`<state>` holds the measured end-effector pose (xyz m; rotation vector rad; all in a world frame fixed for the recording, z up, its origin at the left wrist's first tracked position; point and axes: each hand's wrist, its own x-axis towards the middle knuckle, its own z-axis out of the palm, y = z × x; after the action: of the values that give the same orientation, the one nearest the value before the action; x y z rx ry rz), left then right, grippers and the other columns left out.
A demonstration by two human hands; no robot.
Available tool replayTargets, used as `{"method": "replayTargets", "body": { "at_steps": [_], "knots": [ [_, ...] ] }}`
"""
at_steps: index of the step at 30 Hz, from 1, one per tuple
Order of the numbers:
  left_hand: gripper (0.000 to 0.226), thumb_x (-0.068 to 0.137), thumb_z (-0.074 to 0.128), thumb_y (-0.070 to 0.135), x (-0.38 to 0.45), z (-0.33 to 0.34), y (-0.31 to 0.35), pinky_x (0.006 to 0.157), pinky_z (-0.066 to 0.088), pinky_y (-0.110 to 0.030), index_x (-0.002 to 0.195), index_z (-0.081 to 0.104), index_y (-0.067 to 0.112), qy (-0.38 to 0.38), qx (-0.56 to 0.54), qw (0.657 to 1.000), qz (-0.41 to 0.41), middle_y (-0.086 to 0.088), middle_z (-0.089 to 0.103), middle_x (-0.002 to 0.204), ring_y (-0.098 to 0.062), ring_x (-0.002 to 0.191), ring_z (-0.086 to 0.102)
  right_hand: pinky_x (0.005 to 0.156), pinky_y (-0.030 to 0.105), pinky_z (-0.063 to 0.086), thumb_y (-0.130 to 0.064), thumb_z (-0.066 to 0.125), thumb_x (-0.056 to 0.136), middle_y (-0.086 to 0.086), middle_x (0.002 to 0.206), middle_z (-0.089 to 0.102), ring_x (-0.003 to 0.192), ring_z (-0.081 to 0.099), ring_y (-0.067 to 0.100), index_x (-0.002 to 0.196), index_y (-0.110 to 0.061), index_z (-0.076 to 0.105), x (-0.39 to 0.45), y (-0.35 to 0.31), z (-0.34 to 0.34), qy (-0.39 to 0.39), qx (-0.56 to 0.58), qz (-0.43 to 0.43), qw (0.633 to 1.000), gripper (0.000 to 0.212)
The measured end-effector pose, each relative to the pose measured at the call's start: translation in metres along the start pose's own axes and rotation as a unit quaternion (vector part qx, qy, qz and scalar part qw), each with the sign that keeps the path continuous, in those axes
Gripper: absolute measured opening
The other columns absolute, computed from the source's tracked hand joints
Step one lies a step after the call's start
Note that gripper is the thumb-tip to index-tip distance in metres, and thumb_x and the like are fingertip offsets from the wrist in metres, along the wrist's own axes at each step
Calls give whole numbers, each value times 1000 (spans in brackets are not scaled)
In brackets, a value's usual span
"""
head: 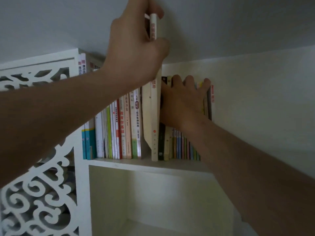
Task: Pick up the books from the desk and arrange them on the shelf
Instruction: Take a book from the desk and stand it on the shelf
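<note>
Nearest the camera, two bare forearms reach up toward a white shelf (pixel 150 163) whose left side is a carved openwork panel (pixel 39 193). The right hand (pixel 183 101) lies flat against a block of thin, pastel-spined books (pixel 185 147), its fingers straight, spread apart and hooked over their top edges, apparently pressing the block rightward. The left hand (pixel 136 48), higher and a little farther back, is clamped on the upper end of a tall cream book (pixel 155 116), thumb on one face and curled fingers on the other. The book's long axis runs nearly vertical; it hangs below the gripping hand, its top rising well above the neighbouring spines, its lower corner touching or just above the shelf board, which the view does not settle. It stands in a gap between the right hand's block and a row of upright books with printed spines (pixel 126 126) to the left, with open space left beside it on that side. The coming move appears to turn on this alignment: book straight under the left hand, slot directly below and behind, so that a push down and inward should seat it. Beyond, the pale wall (pixel 238 31) closes the scene; the desk is out of view.
</note>
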<state>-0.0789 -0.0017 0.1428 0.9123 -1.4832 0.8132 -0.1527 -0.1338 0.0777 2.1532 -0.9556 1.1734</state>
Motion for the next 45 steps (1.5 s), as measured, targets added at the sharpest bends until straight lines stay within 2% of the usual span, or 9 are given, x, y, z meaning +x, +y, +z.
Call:
{"method": "replayTargets", "body": {
  "at_steps": [4, 9, 17, 25, 28, 31, 37, 41, 45],
  "knots": [
    [36, 85, 68, 16, 5, -4, -16, 68, 59, -37, 111, 47, 29, 24, -16, 998, -55, 4, 59, 96, 4, 67, 61, 112, 80, 6, -82, 53, 74, 4, 138, 52, 137, 38, 39, 145, -50, 40, -2, 6, 3, 11, 11, -15, 1000, 79],
    [37, 86, 66, 11, -27, 6, -75, 51, 51, -38, 117, 48, 17, -66, 85, 992, -60, -4, 59, 81, -20, 61, 59, 113, 73, 15, -64, 47, 86, 2, 136, 54, 132, 42, 35, 146, -50, 40, -3, 9, 1, 31, 22, -22, 999, 61],
    [42, 106, 36, 41, -28, 29, -135, 98, 40, -53, 102, 57, 5, 6, 455, 879, 141, -21, 61, 112, -39, 109, 55, 116, 73, 9, -60, 55, 88, 0, 144, 46, 139, 39, 33, 146, -56, 37, -1, 3, -1, 18, 59, -24, 998, 61],
    [54, 104, 25, 60, -36, 32, -118, 107, 37, -60, 102, 55, 16, -25, 317, 944, 84, -9, 63, 105, -32, 108, 54, 120, 52, 33, -65, 80, 78, 9, 163, 27, 152, 26, 32, 153, -32, 40, -34, 68, -20, 194, 163, 26, 967, 92],
    [56, 104, 29, 62, -23, 26, -112, 105, 39, -54, 116, 60, 17, -35, 292, 945, 145, -10, 60, 123, -32, 120, 51, 121, 49, 30, -77, 72, 72, 4, 169, 26, 151, 34, 29, 165, -39, 14, -55, 90, -20, 26, 361, 282, 889, 116],
    [52, 105, 41, 50, -17, 45, -97, 103, 42, -52, 134, 62, 12, -39, 207, 948, 239, -13, 60, 131, -31, 124, 53, 103, 50, 52, -80, 67, 72, -17, 138, 62, 117, 66, 12, 150, -54, 34, -65, 66, 3, -163, 496, 256, 813, 89],
    [55, 101, 43, 50, -42, 69, -113, 95, 43, -44, 134, 66, 13, -64, 212, 936, 275, -16, 63, 122, -31, 113, 58, 65, 12, 38, -62, 86, 73, -37, 99, 47, 82, 50, -14, 130, -49, 30, -53, 40, 31, -84, 401, 176, 895, 81],
    [50, 101, 46, 54, -43, 68, -107, 93, 42, -44, 132, 67, 20, -99, 272, 922, 257, -9, 67, 111, -29, 103, 60, 73, 16, 45, -70, 84, 72, -32, 110, 54, 93, 58, -8, 146, -47, 29, -56, 39, 32, -96, 401, 177, 894, 95],
    [65, 103, 34, 65, -54, 55, -117, 123, 22, -57, 159, 40, 32, -163, 317, 890, 284, -12, 47, 157, -37, 147, 39, 99, 30, 56, -59, 78, 85, -30, 133, 62, 113, 68, -4, 152, -65, 14, -75, 56, 30, -187, 455, 130, 861, 92]
  ]
}}
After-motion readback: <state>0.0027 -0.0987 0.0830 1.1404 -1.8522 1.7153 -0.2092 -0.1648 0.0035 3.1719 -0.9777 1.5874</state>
